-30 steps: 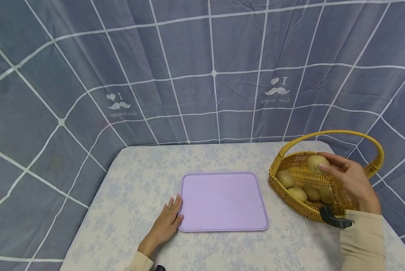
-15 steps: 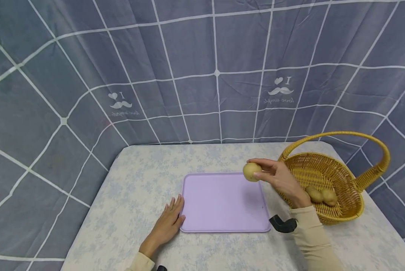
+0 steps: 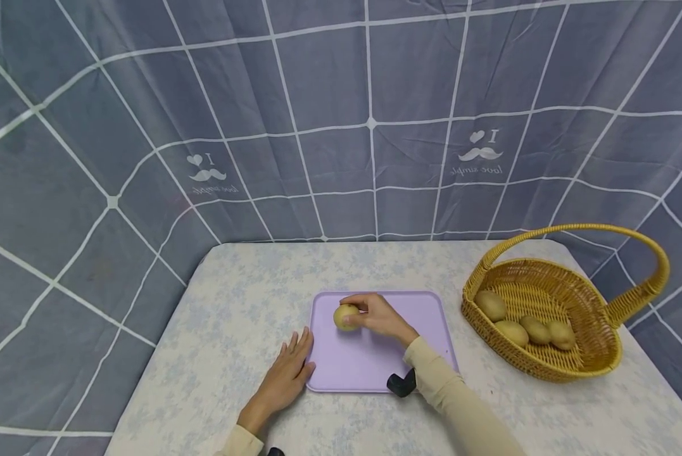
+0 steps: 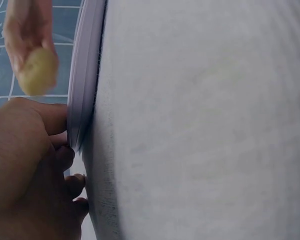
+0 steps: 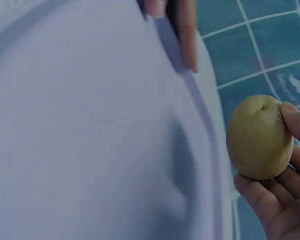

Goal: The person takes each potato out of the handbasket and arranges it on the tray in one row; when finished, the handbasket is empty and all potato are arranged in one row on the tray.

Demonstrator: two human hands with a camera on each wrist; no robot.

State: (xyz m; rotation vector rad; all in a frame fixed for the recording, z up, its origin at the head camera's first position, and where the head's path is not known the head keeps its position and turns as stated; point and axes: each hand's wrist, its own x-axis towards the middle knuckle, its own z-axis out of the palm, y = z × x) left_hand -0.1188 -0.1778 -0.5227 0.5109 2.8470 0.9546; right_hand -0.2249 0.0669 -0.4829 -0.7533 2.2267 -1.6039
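Observation:
A purple tray lies on the table. Over its upper left part my right hand holds a yellowish potato between thumb and fingers. In the right wrist view the potato shows a small dimple on top, and a shadow falls on the tray surface apart from it. My left hand rests at the tray's left edge, its fingers extended. Up close in the left wrist view, the left hand touches the tray's rim.
A yellow wicker basket with a tall arched handle stands right of the tray. Several potatoes lie inside it, mostly on its left side. A pale floral cloth covers the table, and a grey gridded curtain hangs behind.
My right hand has carried the potato out of the basket, leftward to over the tray, and lower in the last half second. The left hand has stayed at the tray edge.

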